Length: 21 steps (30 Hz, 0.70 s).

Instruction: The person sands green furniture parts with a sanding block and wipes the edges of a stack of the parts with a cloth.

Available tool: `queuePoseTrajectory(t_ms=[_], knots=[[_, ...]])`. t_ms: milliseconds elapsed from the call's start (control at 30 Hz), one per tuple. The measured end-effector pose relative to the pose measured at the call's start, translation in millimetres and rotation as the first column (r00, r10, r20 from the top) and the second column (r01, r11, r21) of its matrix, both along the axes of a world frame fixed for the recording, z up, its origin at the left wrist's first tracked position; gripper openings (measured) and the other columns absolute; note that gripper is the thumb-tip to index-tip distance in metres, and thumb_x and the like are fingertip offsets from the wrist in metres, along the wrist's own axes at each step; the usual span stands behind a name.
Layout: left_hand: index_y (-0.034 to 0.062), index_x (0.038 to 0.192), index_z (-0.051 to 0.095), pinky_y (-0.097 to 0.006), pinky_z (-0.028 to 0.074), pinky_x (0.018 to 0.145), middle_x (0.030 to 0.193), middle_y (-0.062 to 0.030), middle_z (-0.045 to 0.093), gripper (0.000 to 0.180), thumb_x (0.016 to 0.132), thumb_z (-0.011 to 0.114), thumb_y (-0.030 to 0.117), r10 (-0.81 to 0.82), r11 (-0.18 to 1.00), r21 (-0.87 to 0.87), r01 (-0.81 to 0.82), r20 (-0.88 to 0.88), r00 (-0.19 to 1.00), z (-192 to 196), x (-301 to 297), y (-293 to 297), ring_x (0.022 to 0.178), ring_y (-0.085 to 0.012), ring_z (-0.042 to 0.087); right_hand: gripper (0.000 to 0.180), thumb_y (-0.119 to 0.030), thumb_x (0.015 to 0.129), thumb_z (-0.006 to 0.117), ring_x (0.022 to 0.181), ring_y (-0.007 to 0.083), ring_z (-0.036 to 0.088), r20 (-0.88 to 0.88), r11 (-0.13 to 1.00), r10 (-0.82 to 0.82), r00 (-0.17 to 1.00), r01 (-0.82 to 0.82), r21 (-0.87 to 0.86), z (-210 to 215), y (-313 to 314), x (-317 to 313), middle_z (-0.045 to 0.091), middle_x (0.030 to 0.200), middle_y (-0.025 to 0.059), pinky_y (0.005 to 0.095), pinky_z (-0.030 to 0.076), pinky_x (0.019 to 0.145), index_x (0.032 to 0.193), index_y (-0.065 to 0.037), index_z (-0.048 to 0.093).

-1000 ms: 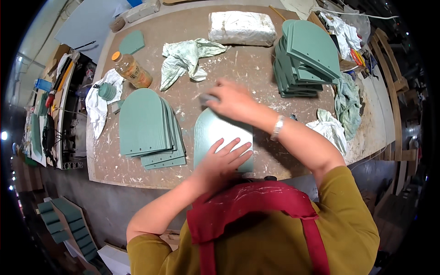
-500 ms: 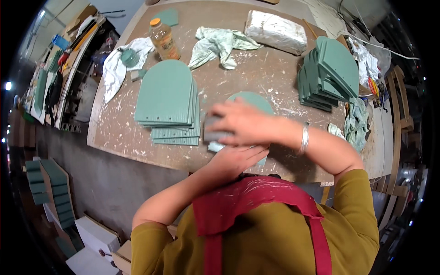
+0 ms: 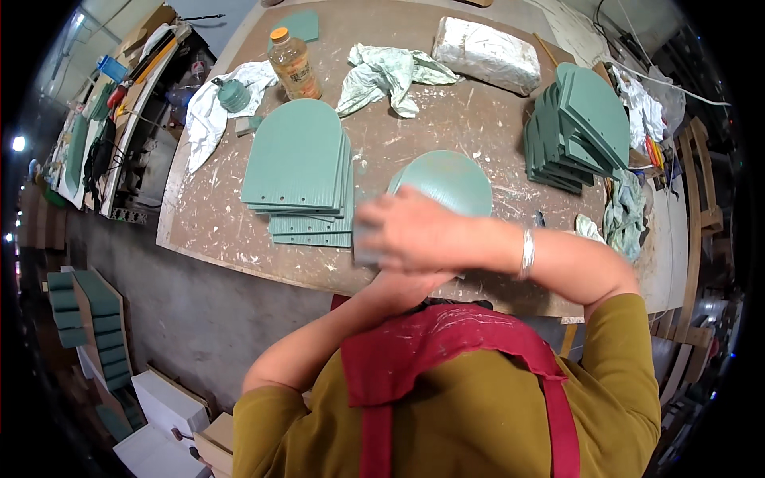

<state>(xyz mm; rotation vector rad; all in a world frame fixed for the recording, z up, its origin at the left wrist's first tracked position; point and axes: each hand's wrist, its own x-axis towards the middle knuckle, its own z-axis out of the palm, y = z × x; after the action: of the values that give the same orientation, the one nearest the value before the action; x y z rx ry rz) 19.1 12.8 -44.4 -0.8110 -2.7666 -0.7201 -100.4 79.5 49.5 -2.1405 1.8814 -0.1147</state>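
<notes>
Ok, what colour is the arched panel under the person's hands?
Pale green, matte, like the stacked panels beside it. The arched panel shows best in the head view, partly covered by the right hand.

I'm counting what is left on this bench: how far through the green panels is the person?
Seemingly done: a flat stack of arched green panels lies left of the hands. In hand: the right hand presses a small grey block, blurred, on one arched panel; the left hand is mostly hidden beneath. Probably left: the slanted stack at right.

I look down on a paint-flecked brown tabletop over grey concrete floor; a cluttered shelf stands left.
</notes>
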Motion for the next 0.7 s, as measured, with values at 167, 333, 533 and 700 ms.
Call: queuePoseTrajectory(t_ms=[167,333,533,700], knots=[[0.0126,0.142,0.051,-0.046,0.031,0.113,0.148,-0.0027,0.050,0.058,0.084,0.052,0.008,0.057,0.998,-0.028,-0.057,0.001,0.998,10.4,0.3,8.8,0.138,-0.0257,0.043,0.028,-0.023,0.086,0.064,0.114,0.0327,0.057,0.149,0.873,-0.457,0.877,0.474,-0.117,-29.2,3.2,-81.8,0.056,0.123,0.0132,0.0505,0.047,0.094,0.112,-0.018,0.069],[0.0116,0.140,0.053,-0.047,0.031,0.113,0.148,-0.0041,0.050,0.056,0.084,0.052,0.005,0.116,0.955,0.268,-0.128,0.062,0.991,-4.5,1.7,15.0,0.139,-0.0258,0.043,0.030,-0.029,0.086,0.065,0.116,0.0284,0.056,0.036,0.988,-0.145,0.989,0.147,-0.045,-7.4,5.0,-9.3,0.057,0.123,0.0104,0.0460,0.043,0.097,0.114,-0.018,0.068],[0.0095,0.137,0.054,-0.048,0.034,0.111,0.147,-0.0064,0.050,0.047,0.089,0.055,0.011,0.076,0.997,-0.006,-0.075,0.065,0.995,17.5,1.6,13.0,0.136,-0.0293,0.046,0.035,-0.032,0.087,0.066,0.109,0.0335,0.059,-0.308,0.752,-0.659,0.687,0.614,-0.241,-27.2,37.2,-132.4,0.058,0.124,0.0129,0.0441,0.046,0.092,0.116,-0.012,0.068],[0.0003,0.128,0.056,-0.044,0.043,0.102,0.131,-0.0200,0.057,0.049,0.088,0.069,0.026,0.424,0.897,0.097,-0.432,0.092,0.901,42.4,-10.2,-23.0,0.119,-0.0384,0.054,0.042,-0.031,0.093,0.061,0.112,0.0272,0.060,0.503,0.470,-0.702,0.504,0.859,-0.204,-25.4,89.1,-100.1,0.060,0.127,0.0126,0.0371,0.046,0.096,0.128,-0.007,0.061]])
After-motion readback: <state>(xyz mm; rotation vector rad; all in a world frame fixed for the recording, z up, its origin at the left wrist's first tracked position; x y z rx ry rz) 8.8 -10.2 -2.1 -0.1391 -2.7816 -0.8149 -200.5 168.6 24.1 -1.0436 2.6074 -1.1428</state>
